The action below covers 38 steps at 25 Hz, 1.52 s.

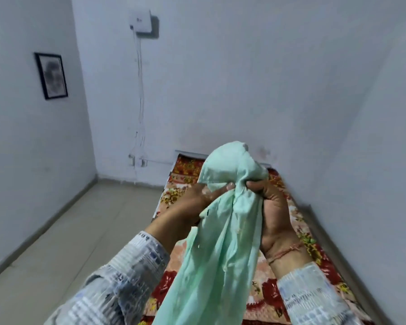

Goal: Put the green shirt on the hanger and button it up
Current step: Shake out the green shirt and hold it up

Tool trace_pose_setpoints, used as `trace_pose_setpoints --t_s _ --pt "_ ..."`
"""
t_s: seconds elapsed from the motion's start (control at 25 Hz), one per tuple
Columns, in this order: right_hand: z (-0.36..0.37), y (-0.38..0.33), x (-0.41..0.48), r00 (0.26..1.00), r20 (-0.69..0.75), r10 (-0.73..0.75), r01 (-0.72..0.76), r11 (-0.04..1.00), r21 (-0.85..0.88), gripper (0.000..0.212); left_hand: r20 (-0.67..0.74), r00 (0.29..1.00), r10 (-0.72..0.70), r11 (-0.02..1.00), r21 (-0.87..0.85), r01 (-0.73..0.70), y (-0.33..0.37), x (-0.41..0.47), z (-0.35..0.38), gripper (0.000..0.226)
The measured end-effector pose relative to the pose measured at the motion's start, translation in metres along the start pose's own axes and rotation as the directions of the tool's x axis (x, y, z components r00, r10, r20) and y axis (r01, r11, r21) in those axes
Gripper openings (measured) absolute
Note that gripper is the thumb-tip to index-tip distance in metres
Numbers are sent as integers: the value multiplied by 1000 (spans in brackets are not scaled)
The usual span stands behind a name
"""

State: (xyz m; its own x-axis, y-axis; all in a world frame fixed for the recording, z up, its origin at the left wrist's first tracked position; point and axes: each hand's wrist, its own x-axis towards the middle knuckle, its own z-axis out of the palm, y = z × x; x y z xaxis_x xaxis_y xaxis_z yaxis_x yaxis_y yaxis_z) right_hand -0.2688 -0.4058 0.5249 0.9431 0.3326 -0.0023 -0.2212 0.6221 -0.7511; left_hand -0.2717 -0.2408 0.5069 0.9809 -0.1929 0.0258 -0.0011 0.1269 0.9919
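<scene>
Item 1: green shirt (220, 231), pale mint. We hold it up in the air in front of us, above the bed. Its top is bunched into a rounded knob above our hands, and the rest hangs down in loose folds between our forearms to the lower edge of the view.

Item 2: left hand (197, 200). It pinches a fold of the shirt with the thumb laid across the cloth.

Item 3: right hand (274, 214). Its fingers are curled tight round the gathered cloth just below the knob. There is a thin thread band (288, 250) at the wrist.

Item 4: patterned sleeves (127, 277), grey-white print, on both arms.

Item 5: low bed (185, 170) with a red and yellow floral cover, set against the walls.

Item 6: framed picture (51, 75) on the left wall.

Item 7: white wall box (143, 22) with thin cables (140, 102) dropping to a socket.

Item 8: tiled floor (80, 231), beige.
</scene>
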Motion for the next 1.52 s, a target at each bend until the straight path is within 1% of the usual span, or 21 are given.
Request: trace_pose_setpoints --t_s 0.12,0.28,0.4,0.44,0.52,0.56,0.64,0.68,0.72,0.76,0.8,0.92,0.96,1.04,1.12,1.2,1.24,1.32,1.4,1.48,1.52 --pt "6 -37 -43 997 -45 -56 47 982 -182 25 5 994 112 984 136 -112 25 -26 35 20" --pt "4 -92 -71 970 -99 -222 122 797 -592 20 -147 932 331 893 368 -259 71 -37 45 38" --pt "3 -139 -86 898 -23 -440 170 394 -903 17 100 967 236 947 197 -252 121 -40 39 47" --pt "8 -154 -91 885 -13 -466 171 350 -921 16 196 962 189 971 107 -212 138 -39 36 49" --pt "19 -181 -103 892 20 -452 258 472 -843 16 277 946 168 962 163 -219 171 -46 34 52" --pt "25 -191 -110 908 51 -416 308 579 -754 17 250 945 210 886 360 -293 185 -50 36 44" --pt "33 -206 -120 930 135 -341 325 593 -737 20 146 910 388 404 861 -311 209 -60 43 24" --pt "33 -210 -120 924 179 -339 308 378 -873 20 105 865 490 168 963 -213 216 -63 48 25" --pt "32 -211 -119 907 230 -353 248 6 -969 21 67 817 573 47 992 -114 220 -67 52 35" --pt "30 -213 -117 871 259 -416 123 -327 -937 25 11 787 617 36 998 -43 221 -72 57 50" --pt "28 -215 -116 820 264 -508 17 -439 -898 32 -67 793 605 123 992 -11 221 -78 60 60" --pt "29 -224 -123 869 185 -459 129 -150 -980 52 -67 971 229 771 621 -139 221 -94 58 33" --pt "30 -225 -126 873 182 -452 197 -16 -980 55 55 992 111 913 387 -124 224 -103 58 20" --pt "32 -226 -132 806 196 -558 273 57 -960 48 238 966 101 995 -3 -103 228 -118 57 30" --pt "39 -219 -137 819 180 -544 294 129 -947 30 261 946 192 972 -183 -147 235 -123 57 39" --pt "42 -219 -141 827 172 -535 327 208 -922 28 159 970 182 981 42 -191 239 -122 65 10" --pt "41 -223 -144 815 203 -542 333 152 -931 29 69 977 202 914 345 -214 241 -116 68 17" --pt "37 -229 -148 795 307 -523 239 -194 -951 30 -39 929 368 495 854 -161 238 -104 72 20" --pt "30 -237 -152 800 265 -538 52 -378 -924 44 -45 838 544 213 973 -86 235 -101 78 8" --pt "30 -238 -160 853 128 -507 -119 -427 -896 58 -82 751 656 229 969 -94 233 -100 81 21" --pt "32 -236 -165 890 106 -444 -67 -358 -931 60 -115 718 686 271 957 -104 232 -99 83 28"
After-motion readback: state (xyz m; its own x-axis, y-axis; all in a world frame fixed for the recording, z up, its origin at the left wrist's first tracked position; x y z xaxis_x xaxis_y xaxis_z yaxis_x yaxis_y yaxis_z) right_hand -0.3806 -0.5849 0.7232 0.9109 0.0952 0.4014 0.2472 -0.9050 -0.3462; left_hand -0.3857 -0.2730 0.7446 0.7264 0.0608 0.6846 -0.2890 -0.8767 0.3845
